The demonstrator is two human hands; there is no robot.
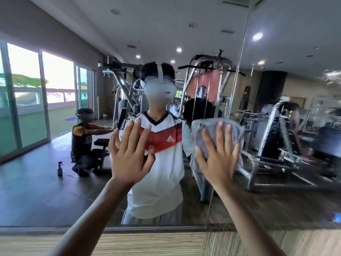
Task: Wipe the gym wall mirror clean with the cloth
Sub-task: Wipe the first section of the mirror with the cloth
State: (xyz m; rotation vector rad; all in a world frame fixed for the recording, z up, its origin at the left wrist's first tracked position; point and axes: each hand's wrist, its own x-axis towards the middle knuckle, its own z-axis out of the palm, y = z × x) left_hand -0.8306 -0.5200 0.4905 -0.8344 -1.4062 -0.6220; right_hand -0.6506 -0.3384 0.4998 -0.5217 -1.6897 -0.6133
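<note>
The mirror fills nearly all I see. It rises from the wood-grain strip under its lower edge to the reflected ceiling. It is made of panes that meet at a seam slanting down through the middle right. Left of the seam the glass gives a fairly sharp reflection of the gym floor and weight machines. The pane to the right is smeared with wet streaks, and a patch of droplets sits high up near the edge.

The cloth, grey and bunched, lies against the glass right at the seam, about chest height. It is taller than it is wide, and its lower end hangs below my palm. My right hand is spread over it, fingers straight and apart. The hand presses the cloth to the mirror rather than gripping it. My left hand is raised just beside it on the left, fingers straight and splayed, holding nothing. I cannot tell whether that palm touches the glass or hovers just off it.

The streaks lie to the right of the cloth, some of them higher, so my right hand is the nearer one. My left hand is over the clearer pane, well apart from them. I judge the next stroke should carry the cloth rightward past the seam, long side leading, so it clears a tall band. Since I only press the cloth, the loose lower end could fold under or slip.
</note>
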